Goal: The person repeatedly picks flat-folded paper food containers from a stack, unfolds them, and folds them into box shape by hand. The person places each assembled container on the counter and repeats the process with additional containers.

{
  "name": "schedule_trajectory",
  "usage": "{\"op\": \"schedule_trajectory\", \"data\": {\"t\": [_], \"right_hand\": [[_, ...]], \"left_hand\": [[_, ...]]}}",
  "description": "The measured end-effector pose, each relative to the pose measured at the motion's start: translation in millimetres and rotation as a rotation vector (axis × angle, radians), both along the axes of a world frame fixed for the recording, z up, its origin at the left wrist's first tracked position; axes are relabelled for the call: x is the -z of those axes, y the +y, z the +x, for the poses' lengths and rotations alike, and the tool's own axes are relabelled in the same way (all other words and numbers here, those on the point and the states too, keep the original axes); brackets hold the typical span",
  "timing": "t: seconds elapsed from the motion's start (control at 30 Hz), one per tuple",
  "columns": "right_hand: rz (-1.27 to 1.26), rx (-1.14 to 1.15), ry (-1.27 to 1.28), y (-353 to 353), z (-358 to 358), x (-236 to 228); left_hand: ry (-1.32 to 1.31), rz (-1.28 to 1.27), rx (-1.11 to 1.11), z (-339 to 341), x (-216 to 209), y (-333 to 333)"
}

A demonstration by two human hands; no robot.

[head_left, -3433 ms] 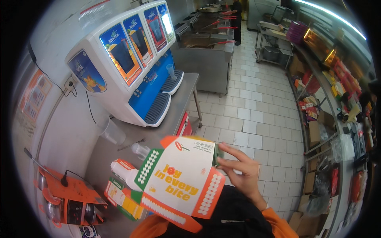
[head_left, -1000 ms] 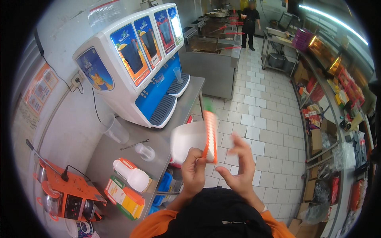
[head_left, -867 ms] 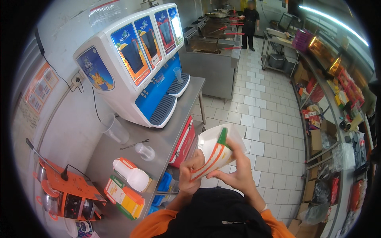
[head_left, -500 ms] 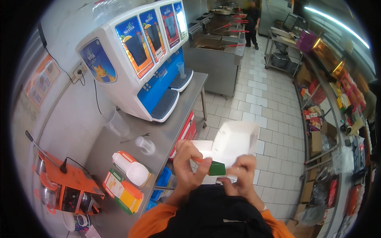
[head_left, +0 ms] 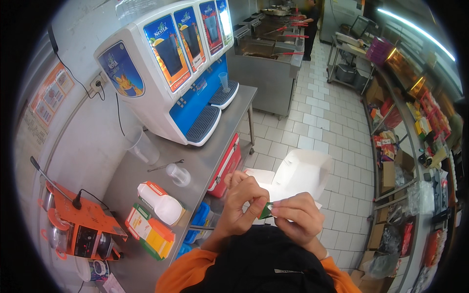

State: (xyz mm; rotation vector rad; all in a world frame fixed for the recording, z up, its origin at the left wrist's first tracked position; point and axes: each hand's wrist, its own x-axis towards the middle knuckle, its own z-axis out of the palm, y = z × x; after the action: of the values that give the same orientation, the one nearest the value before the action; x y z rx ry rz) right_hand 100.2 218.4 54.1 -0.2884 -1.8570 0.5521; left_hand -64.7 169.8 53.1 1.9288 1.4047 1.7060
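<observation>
Between my hands, in front of my chest, is a partly unfolded cardboard food box with a white inside. Its green-printed flap sits low between my fingers. My left hand is closed, thumb and fingers pinching the left side of this flap. From the other side my right hand pinches the flap's right edge, its fingertips close to my left thumb. The box's open white panels spread out beyond both hands, over the tiled floor. Part of the box is hidden behind my fingers.
On the steel counter at left are flat printed cartons, a white-and-orange carton, a clear jug, a clear cup and a drink dispenser. Loaded shelves line the right. A person stands far back by the fryers.
My right hand has come left to the flap, closing its fingers by my left hand. The green flap shows less and the box has swung slightly right. The far person has turned toward the fryers.
</observation>
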Motion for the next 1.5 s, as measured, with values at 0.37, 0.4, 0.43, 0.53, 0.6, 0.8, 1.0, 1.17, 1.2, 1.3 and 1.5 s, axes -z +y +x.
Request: {"op": "schedule_trajectory", "data": {"t": [0.37,0.4,0.43,0.53,0.6,0.8,1.0,1.17,1.2,1.3,1.5], "right_hand": [[-0.974,-0.509,-0.31,8,16,-13],[-0.681,-0.346,-0.34,8,23,-19],[-0.547,-0.314,-0.416,10,31,-25],[-0.372,-0.24,-0.599,12,55,-37],[-0.474,-0.162,-0.498,10,56,-33],[-0.289,-0.113,-0.282,8,44,-16],[-0.22,-0.124,-0.241,4,30,-13],[-0.233,-0.114,-0.321,4,23,-19],[-0.295,-0.137,-0.358,5,23,-20],[-0.72,-0.32,-0.468,12,26,-21],[-0.693,-0.412,-0.14,48,14,1]], "left_hand": [[0.072,0.073,0.142,-15,10,5],[-0.101,0.045,0.118,-21,10,8],[-0.256,0.034,0.107,-22,12,11],[-0.59,-0.191,-0.045,-29,17,15],[-0.122,-0.087,-0.223,-27,21,16],[0.221,0.017,0.174,-14,24,16],[0.384,0.081,0.165,-11,15,20],[0.434,0.213,0.165,-13,11,20],[0.43,0.245,0.171,-13,10,20],[0.444,0.224,0.231,-14,10,17],[0.44,0.234,0.123,-26,17,4]]}}
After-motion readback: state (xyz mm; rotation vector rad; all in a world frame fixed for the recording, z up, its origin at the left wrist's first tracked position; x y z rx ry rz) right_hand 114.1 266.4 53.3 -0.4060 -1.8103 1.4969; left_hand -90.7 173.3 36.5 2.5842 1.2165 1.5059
